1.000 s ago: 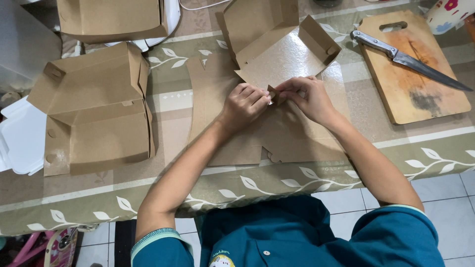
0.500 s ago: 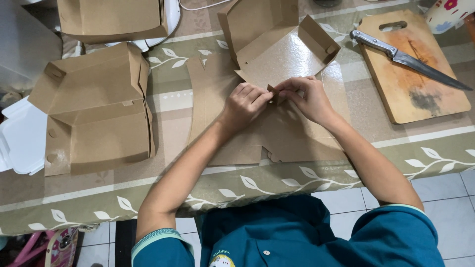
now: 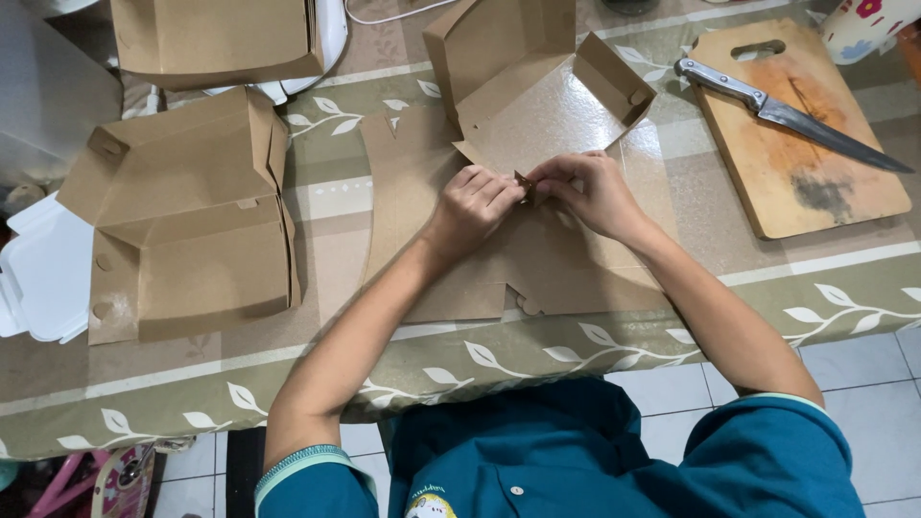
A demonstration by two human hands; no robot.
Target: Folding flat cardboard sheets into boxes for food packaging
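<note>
- At the centre of the frame, the left hand (image 3: 477,199) and the right hand (image 3: 585,190) are meeting fingertip to fingertip over a half-folded cardboard box (image 3: 537,105).
- Both hands are curling nearly closed, each pinching a small brown tab (image 3: 524,180) at the near edge of the box between thumb and fingers.
- The box's raised walls are standing just above the hands, towards the upper centre; its open floor is lying directly behind the knuckles.
- Flat cardboard blanks (image 3: 451,259) are lying under both wrists, reaching to the near edge of the table (image 3: 192,384).
- Both forearms are running diagonally up from the lower frame, converging on the tab, wrists resting low over the blanks.
- At left, a folded cardboard box (image 3: 182,221) is lying open, well apart from the left forearm, with a strip of bare tablecloth between.
- At upper left, another cardboard box (image 3: 216,38) is sitting near the far edge.
- At upper right, a wooden cutting board (image 3: 806,163) is carrying a knife (image 3: 787,110), with bare tablecloth between it and the right hand.
- White trays (image 3: 38,278) are overhanging the left border.
</note>
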